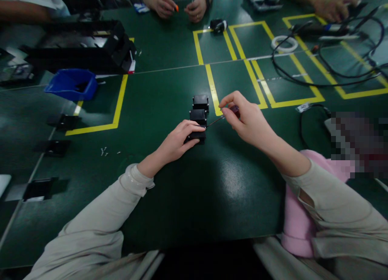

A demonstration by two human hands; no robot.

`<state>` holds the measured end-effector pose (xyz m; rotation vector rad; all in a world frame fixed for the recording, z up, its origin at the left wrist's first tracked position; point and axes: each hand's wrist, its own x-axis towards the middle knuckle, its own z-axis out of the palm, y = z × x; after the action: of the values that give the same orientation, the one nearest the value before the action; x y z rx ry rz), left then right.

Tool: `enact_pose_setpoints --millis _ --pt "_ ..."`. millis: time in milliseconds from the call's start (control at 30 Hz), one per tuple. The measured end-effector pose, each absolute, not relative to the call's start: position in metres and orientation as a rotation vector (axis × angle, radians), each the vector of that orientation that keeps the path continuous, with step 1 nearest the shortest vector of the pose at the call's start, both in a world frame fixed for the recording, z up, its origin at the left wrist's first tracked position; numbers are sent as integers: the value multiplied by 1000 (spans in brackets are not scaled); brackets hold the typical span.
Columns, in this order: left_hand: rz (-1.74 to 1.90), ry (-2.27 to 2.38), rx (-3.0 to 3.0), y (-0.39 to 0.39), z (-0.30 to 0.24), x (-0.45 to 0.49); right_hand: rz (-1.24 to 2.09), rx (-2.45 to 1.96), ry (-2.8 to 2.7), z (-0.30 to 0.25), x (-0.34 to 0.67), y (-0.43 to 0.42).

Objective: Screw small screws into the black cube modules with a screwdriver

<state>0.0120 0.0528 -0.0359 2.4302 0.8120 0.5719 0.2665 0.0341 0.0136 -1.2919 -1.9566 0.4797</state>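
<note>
Three small black box-shaped parts stand in a row on the green table. My left hand (pixel 186 136) grips the nearest black part (pixel 200 136), fingers over its top and thumb along its near side. In my right hand (pixel 242 116) is a screwdriver (pixel 216 121), held by its dark red handle between thumb and fingers. Its thin shaft slants down to the left, and the tip meets the right side of the part under my left hand. Just beyond stand the middle black part (pixel 197 115) and the far black part (pixel 200 102).
Tiny screws (pixel 104 151) lie scattered left of my hand. A blue bin (pixel 72 83) and a black rack (pixel 87 49) stand at the left. Black cables (pixel 303 83) loop at the right, above a pink cloth (pixel 298 223). Across the table are another person's hands (pixel 165 5).
</note>
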Motion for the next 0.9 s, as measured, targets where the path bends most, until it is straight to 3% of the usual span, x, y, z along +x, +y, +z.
enact_pose_setpoints --millis 900 --pt "557 823 2423 53 -35 12 468 -1329 -1972 14 266 33"
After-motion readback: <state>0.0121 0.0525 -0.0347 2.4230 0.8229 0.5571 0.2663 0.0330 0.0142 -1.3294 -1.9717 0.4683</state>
